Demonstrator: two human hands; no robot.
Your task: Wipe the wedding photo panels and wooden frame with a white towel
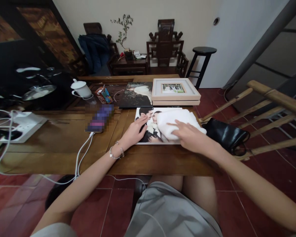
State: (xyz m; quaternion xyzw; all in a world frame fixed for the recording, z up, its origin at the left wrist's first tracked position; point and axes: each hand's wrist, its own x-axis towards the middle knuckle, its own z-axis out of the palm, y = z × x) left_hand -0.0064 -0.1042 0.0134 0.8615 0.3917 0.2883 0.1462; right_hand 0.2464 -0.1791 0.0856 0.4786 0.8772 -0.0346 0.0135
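A wedding photo album (pixel 148 135) with a couple on its cover lies flat near the table's front edge. My left hand (pixel 135 130) rests on the left part of the cover, fingers stretched out and holding nothing. A folded white towel (pixel 187 117) covers the right part of the album. My right hand (pixel 187 133) has hold of the towel from above, its index finger extended and other fingers bent; some fingertips are hidden.
Behind lie a dark photo album (pixel 135 95) and stacked photo frames (pixel 176 98). Leftward are a phone (pixel 100 118) on a white cable, a drink carton (pixel 104 95), a lidded cup (pixel 81 89) and a power strip (pixel 23 126). A black bag (pixel 224 133) rests on a wooden chair (pixel 273 121) at right.
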